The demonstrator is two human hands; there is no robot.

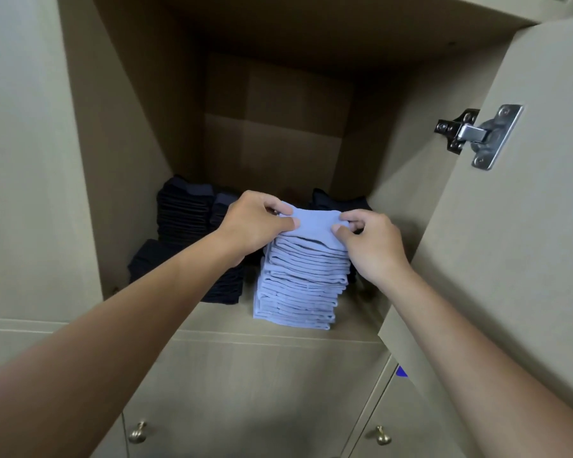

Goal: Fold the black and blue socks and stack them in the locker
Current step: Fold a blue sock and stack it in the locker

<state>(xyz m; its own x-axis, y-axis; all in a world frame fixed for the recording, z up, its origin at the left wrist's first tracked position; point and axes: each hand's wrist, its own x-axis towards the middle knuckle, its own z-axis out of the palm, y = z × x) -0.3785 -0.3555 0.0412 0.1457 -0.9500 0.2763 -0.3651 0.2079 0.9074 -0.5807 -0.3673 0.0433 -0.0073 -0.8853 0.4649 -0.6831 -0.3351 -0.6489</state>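
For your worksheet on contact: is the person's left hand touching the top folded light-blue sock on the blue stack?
Touching. The head view shows the left hand pinching the top folded light-blue sock at its left edge, thumb pressed onto the fabric.

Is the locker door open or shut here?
Open. The locker door swings out at right, its hinge exposed, and the blue sock stack inside is visible.

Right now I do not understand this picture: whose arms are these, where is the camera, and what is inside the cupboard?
There is no machine. A person wears the camera on the head, looking down at their own arms. The left hand and right hand both pinch the top blue sock on a tall blue stack standing on the locker shelf. Black sock stacks stand behind and to the left. The locker door hangs open at the right.
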